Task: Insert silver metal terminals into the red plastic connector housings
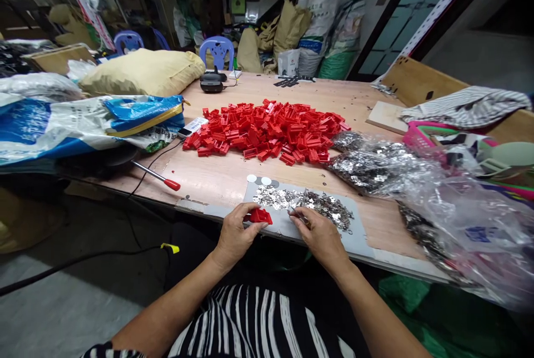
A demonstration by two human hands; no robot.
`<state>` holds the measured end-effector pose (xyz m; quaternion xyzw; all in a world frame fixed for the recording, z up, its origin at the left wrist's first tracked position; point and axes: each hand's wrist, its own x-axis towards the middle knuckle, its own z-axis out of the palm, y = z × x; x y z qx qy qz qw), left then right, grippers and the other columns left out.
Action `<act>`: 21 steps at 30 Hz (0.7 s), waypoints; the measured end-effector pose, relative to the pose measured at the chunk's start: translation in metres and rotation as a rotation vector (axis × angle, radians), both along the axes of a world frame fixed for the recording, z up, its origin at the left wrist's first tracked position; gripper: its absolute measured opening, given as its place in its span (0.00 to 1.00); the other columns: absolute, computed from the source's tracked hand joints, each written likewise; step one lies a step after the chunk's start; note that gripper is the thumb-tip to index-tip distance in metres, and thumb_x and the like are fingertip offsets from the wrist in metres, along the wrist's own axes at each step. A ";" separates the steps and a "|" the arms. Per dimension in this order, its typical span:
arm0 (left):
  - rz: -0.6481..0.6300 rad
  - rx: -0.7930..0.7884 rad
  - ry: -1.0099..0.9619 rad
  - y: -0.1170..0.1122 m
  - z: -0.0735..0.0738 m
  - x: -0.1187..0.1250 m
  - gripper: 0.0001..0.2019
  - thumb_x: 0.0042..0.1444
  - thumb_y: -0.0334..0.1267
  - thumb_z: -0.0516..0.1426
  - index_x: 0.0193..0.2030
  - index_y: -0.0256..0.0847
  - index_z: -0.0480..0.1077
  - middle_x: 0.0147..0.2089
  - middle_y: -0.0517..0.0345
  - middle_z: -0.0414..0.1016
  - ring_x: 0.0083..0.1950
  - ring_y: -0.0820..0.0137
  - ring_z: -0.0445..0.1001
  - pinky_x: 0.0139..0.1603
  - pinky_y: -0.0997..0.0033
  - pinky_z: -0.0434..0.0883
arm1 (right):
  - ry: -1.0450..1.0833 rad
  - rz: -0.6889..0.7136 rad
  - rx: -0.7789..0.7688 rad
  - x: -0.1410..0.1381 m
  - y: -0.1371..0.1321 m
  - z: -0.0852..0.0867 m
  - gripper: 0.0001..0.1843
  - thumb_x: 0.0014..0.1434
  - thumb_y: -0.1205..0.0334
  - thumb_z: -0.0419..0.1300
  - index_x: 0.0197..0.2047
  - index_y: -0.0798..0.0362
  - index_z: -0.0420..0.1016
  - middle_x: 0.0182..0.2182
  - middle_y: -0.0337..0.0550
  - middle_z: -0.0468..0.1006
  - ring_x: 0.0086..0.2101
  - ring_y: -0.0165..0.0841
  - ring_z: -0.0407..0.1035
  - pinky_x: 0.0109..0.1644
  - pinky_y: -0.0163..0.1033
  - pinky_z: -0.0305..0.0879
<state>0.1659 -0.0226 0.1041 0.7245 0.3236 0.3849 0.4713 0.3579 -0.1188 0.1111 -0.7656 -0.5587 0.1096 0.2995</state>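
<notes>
My left hand [237, 233] is closed around a red plastic housing [261, 216], held just above the table's front edge. A short way to its right, my right hand [319, 233] pinches a small metal piece [292, 212] between thumb and fingers; its exact kind is too small to make out. Behind both hands, a grey mat [354, 235] bears loose shiny metal parts [275, 198] and a darker heap of small metal parts [327, 208]. Farther back lies a big pile of red plastic housings [271, 130], like the one in my left hand.
Clear plastic bags of metal parts [375, 163] lie on the right, beside a pink basket [419, 138]. At left are a blue-and-white sack [83, 124] and a red-tipped lever [158, 175]. A black device [212, 81] stands on the wooden table [250, 88] at the back.
</notes>
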 end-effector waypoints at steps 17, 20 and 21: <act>-0.356 -0.965 -0.360 -0.027 0.015 0.017 0.15 0.49 0.47 0.64 0.37 0.40 0.67 0.33 0.60 0.71 0.33 0.72 0.73 0.29 0.73 0.72 | 0.383 0.167 0.090 -0.026 -0.010 0.032 0.08 0.60 0.56 0.57 0.36 0.51 0.74 0.27 0.39 0.75 0.25 0.29 0.64 0.30 0.34 0.61; -0.358 -0.989 -0.370 -0.028 0.014 0.018 0.16 0.47 0.47 0.65 0.35 0.40 0.67 0.31 0.61 0.71 0.32 0.72 0.73 0.28 0.73 0.71 | 0.417 0.167 0.076 -0.027 -0.012 0.032 0.08 0.59 0.57 0.58 0.35 0.51 0.74 0.27 0.39 0.75 0.25 0.29 0.64 0.30 0.34 0.62; -0.365 -0.999 -0.373 -0.028 0.014 0.018 0.16 0.46 0.46 0.65 0.34 0.40 0.68 0.31 0.61 0.71 0.31 0.72 0.73 0.28 0.74 0.71 | 0.436 0.172 0.077 -0.026 -0.013 0.031 0.08 0.59 0.56 0.58 0.35 0.52 0.75 0.27 0.39 0.75 0.25 0.29 0.64 0.30 0.34 0.62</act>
